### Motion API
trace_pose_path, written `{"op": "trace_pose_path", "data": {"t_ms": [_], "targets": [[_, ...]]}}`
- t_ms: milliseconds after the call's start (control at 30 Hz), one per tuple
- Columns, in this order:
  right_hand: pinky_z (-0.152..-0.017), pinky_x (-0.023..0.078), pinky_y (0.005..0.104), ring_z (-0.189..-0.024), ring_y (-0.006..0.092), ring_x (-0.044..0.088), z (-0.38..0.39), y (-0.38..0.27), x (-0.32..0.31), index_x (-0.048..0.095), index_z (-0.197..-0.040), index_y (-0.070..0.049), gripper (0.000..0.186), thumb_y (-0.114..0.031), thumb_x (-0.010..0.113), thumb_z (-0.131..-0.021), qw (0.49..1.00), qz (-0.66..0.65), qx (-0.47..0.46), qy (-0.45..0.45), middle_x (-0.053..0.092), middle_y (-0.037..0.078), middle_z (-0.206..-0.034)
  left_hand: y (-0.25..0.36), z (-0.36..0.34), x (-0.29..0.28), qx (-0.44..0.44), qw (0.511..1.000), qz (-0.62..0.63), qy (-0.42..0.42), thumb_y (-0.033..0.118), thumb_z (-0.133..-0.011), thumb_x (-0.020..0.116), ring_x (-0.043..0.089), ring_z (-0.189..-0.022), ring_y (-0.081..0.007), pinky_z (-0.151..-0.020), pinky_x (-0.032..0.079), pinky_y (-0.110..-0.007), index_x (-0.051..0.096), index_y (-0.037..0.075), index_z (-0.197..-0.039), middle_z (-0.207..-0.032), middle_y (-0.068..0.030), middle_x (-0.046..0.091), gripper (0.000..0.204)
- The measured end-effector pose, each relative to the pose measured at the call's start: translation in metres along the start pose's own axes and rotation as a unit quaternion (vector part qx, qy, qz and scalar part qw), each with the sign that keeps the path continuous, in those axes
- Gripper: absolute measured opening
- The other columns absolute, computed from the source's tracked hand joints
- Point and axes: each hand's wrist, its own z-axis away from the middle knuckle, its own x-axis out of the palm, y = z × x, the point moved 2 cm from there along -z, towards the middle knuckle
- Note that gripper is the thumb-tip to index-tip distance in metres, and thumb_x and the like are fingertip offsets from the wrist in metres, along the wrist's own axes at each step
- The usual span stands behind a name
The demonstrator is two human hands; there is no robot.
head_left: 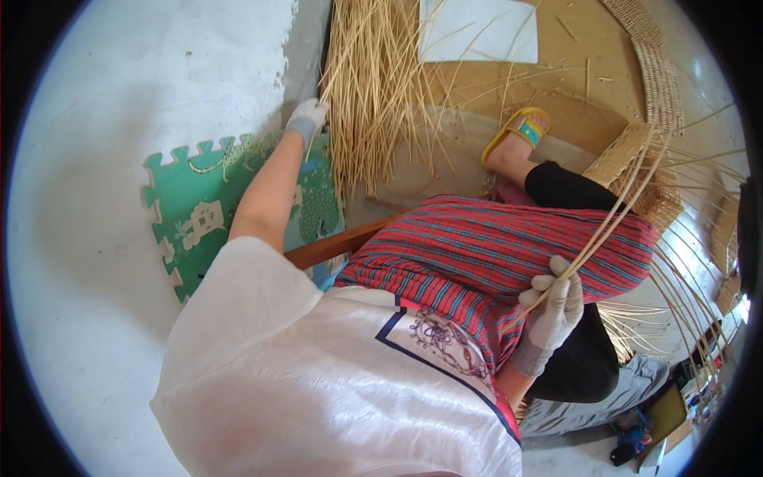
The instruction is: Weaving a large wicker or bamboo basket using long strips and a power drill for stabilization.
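My right hand [556, 306], in a pale glove with a grey cuff, is closed around a few long tan rattan strands [608, 225]. They slant from near my lap up to the right. My left arm is stretched out to the far left side of a big pile of loose rattan strands [373, 87]. There my gloved left hand [308, 118] has its fingers closed at the pile's edge, on strands there; the fingertips are small and partly hidden. Red striped cloth [477, 246] covers my lap.
A green puzzle-edged foam mat [199, 207] lies on the left, by a wooden bar [342, 241]. White paper [478, 32] lies on brown board [592, 87] at the back. Woven basketwork [624, 155] with long loose strands stands at right. My sandalled foot [517, 137] rests nearby.
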Motion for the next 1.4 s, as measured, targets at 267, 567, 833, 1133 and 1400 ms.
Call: {"op": "trace_pose_path", "data": {"t_ms": [267,567,833,1133,1400], "targets": [[-0.052,0.055,0.0254,-0.057,0.0136,0.067,-0.004,0.005,-0.012,0.062,-0.121,0.004,0.034,-0.025,0.057,-0.105,0.999,-0.021,0.0,-0.046,0.071,0.009,-0.08,-0.032,0.054,-0.026,-0.092,0.963,0.185,0.174,0.028,-0.101,0.047,0.072,-0.069,-0.0294,-0.068,0.057,-0.043,0.063,0.005,-0.117,-0.09,-0.0171,0.071,0.031],[-0.053,0.049,0.0229,-0.055,0.0099,0.059,0.008,-0.021,-0.018,0.062,-0.117,0.003,0.029,-0.022,0.052,-0.106,0.99,0.022,0.028,-0.134,0.064,0.004,-0.071,0.172,0.205,-0.011,0.043,0.702,0.623,-0.342,0.015,-0.106,0.048,0.066,-0.073,-0.0217,-0.066,0.058,-0.036,0.06,-0.001,-0.114,-0.096,-0.0113,0.068,0.022],[-0.051,0.047,0.0206,-0.053,0.0065,0.056,0.018,-0.027,-0.029,0.066,-0.114,-0.002,0.025,-0.022,0.053,-0.106,0.988,0.089,-0.014,-0.122,0.062,0.002,-0.07,0.257,0.39,0.075,0.146,0.536,0.656,-0.512,0.018,-0.107,0.051,0.059,-0.127,-0.0307,-0.109,0.049,-0.045,0.053,0.006,-0.134,-0.134,-0.0193,0.062,0.03],[-0.084,0.054,0.0448,-0.095,0.0342,0.069,0.08,-0.074,-0.136,0.064,-0.124,-0.01,0.038,-0.033,0.065,-0.094,0.873,0.414,-0.25,0.055,0.07,0.019,-0.102,0.379,0.463,0.124,0.624,0.464,0.377,-0.504,0.018,-0.109,0.043,0.061,-0.087,-0.0177,-0.096,0.054,-0.043,0.015,0.011,-0.156,-0.098,-0.0077,0.053,0.055],[-0.104,0.048,0.0365,-0.12,0.027,0.063,0.237,-0.079,-0.182,0.026,-0.158,-0.001,0.077,-0.019,0.069,-0.097,0.883,-0.054,-0.45,0.127,0.067,0.019,-0.127,0.352,0.6,0.143,0.613,0.232,0.007,-0.755,0.002,-0.104,0.042,0.055,-0.062,-0.0131,-0.06,0.052,-0.027,0.014,0.011,-0.159,-0.094,-0.0118,0.06,0.063]]}}
